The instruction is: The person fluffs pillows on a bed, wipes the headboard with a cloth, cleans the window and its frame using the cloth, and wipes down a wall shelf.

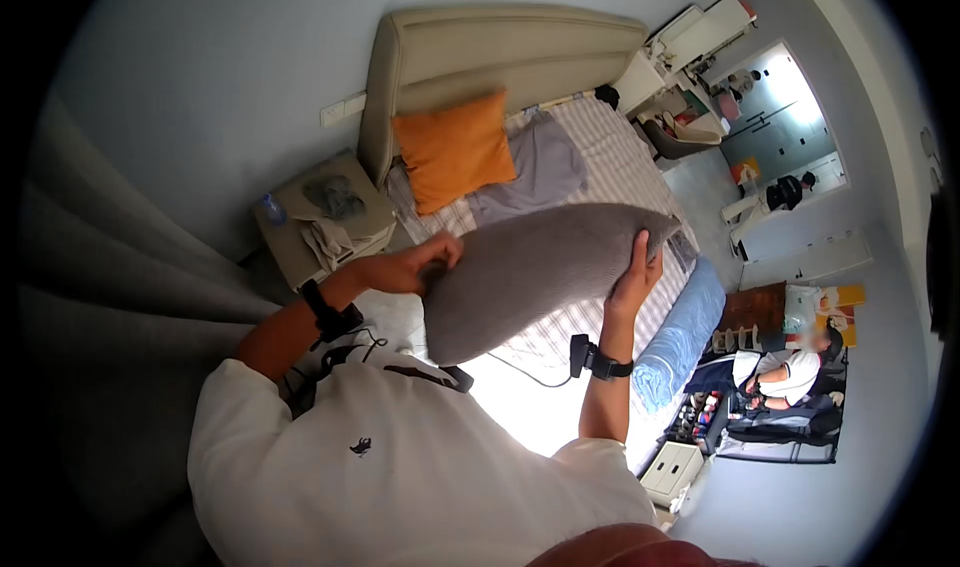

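A grey-brown pillow [545, 272] is held up in front of my chest, over the striped bed. My left hand [425, 265] is closed on its left edge near a corner. At the opposite end, my right hand [637, 275] grips the pillow by its right side, thumb on the near face. Beyond it an orange cushion [455, 152] leans near the headboard, with a crumpled grey-purple cloth or pillow [535, 172] beside it. Black devices are strapped on both wrists, and a thin cable hangs under the pillow.
A bedside table [275, 232] with cloths and a blue item stands at the left. The beige headboard [510, 42] backs the bed. A rolled blue quilt [680, 337] lies along the right side. A seated person [790, 377] is at the right; other people are near the doorway.
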A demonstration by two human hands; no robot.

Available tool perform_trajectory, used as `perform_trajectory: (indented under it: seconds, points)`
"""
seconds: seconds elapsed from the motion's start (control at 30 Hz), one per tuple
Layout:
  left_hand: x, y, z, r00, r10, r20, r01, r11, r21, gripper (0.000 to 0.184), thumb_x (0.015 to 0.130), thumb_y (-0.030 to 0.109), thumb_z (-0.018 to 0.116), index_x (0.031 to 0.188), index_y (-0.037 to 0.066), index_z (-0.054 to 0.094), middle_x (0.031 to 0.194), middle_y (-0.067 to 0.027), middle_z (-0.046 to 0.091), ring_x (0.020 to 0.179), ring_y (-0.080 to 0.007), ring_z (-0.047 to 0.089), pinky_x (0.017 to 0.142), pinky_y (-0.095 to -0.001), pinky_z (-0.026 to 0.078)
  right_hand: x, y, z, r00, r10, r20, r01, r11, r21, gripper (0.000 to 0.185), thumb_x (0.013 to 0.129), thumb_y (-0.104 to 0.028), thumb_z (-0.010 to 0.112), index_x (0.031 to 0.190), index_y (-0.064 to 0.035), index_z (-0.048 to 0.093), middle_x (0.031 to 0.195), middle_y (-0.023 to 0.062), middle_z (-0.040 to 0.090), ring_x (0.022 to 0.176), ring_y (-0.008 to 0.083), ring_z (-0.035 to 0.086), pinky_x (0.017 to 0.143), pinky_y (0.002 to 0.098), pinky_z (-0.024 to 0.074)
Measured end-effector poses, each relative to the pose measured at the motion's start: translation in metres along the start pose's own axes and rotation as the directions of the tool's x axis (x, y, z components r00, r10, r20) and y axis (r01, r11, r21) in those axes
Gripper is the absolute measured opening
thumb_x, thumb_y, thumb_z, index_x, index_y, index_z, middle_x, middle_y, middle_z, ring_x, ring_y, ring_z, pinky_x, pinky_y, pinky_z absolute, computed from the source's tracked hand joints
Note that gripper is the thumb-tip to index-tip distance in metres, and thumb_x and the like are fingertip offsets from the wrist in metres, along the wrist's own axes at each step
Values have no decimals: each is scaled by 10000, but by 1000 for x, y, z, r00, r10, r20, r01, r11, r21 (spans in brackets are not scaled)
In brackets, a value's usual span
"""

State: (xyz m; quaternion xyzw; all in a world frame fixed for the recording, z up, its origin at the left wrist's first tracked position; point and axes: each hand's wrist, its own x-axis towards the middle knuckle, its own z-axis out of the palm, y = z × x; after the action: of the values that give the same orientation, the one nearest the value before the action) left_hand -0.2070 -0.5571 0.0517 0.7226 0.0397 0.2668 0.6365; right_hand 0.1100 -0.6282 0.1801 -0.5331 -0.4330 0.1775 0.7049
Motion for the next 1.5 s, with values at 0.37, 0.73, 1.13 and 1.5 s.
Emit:
perform_trajectory:
  seconds: [0.37,0.73,1.13,1.5]
  points:
    - [45,-14,61,926,290,-240,-118,829,546,775,943,250,601,1536,70,136,1568,-160,223,1445,-322,231,1167,-408,220,-46,0,59,961,-265,83,278,916,-288,178,923,-66,633,785,-20,531,748,-15,545,698,56,458,635,219,367]
    - [42,-80,49,946,-109,-306,256,831,494,1046,684,370,863,1472,33,264,1393,-216,436,1268,-347,478,1026,-415,432,-76,19,42,925,-373,-78,285,813,-508,442,809,-57,742,650,-87,331,576,-16,257,534,80,241,454,281,209]
    - [123,-29,105,971,158,-181,-95,945,312,987,602,301,914,1373,0,376,1367,-203,448,1284,-340,444,1027,-419,415,-99,18,5,910,-253,-329,2,795,-606,450,820,-138,758,622,-41,365,522,63,297,492,85,292,433,276,254]
    - [128,-57,82,961,-26,277,15,999,42,764,635,276,876,1260,19,520,1212,-177,609,1127,-274,598,951,-374,472,-98,-17,2,922,-127,365,372,543,-752,411,814,-228,746,563,-78,457,436,80,436,362,262,468,386,355,360]
